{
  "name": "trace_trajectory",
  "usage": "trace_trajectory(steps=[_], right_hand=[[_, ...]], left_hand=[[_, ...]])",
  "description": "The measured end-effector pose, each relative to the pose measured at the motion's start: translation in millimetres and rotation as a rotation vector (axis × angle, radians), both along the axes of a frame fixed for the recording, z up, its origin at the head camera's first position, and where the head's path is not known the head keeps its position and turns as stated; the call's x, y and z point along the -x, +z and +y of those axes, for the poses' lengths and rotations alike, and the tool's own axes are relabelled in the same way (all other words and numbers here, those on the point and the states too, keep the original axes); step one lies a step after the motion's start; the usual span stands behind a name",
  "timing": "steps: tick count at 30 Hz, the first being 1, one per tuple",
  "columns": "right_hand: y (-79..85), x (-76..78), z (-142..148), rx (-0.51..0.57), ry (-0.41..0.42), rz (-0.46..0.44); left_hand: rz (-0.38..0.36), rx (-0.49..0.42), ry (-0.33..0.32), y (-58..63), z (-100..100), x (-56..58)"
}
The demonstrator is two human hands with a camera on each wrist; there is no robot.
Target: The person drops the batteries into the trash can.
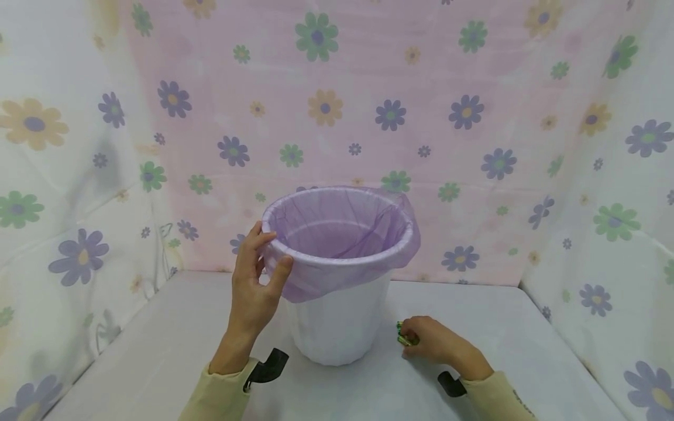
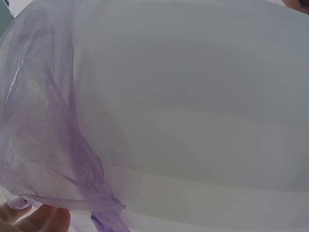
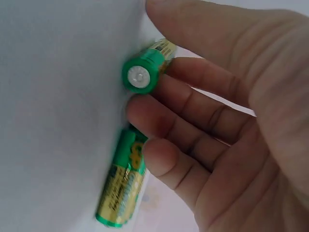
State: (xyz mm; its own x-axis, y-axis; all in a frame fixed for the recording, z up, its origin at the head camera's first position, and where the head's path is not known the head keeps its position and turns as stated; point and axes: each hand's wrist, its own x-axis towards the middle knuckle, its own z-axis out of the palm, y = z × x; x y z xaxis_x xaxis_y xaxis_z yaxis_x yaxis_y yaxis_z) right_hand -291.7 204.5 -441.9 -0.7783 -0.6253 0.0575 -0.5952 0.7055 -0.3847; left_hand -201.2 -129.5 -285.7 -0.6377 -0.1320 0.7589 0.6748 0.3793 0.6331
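Observation:
A white trash bin [image 1: 337, 318] stands upright on the table, lined with a thin purple plastic bag [image 1: 316, 280] folded out over its rim. My left hand [image 1: 255, 301] grips the bin's left rim through the bag, thumb against the outside and fingers up at the edge. In the left wrist view, its fingers [image 2: 46, 220] show at the lower left below the bag. To the right of the bin, my right hand [image 1: 434, 339] reaches over two green and gold batteries. Its bent fingers touch one battery [image 3: 140, 75] and the other battery [image 3: 121, 186], with the thumb held apart.
A white table [image 1: 200, 327] carries the bin. Flower-printed cloth hangs behind as a pink back wall [image 1: 358, 128] and white side walls. Black straps with camera mounts [image 1: 268, 366] sit at both sleeve cuffs.

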Motion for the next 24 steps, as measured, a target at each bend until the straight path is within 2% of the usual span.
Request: trace_trajectory(steps=[13, 24], right_hand=[[-2.6, -3.8, -8.0, 0.067, 0.043, -0.08], [2.2, -3.8, -5.2, 0.116, 0.047, -0.067]], left_hand=[[-0.002, -0.001, -0.004, -0.5, -0.1, 0.0], [-0.007, -0.004, -0.007, -0.6, -0.1, 0.3]])
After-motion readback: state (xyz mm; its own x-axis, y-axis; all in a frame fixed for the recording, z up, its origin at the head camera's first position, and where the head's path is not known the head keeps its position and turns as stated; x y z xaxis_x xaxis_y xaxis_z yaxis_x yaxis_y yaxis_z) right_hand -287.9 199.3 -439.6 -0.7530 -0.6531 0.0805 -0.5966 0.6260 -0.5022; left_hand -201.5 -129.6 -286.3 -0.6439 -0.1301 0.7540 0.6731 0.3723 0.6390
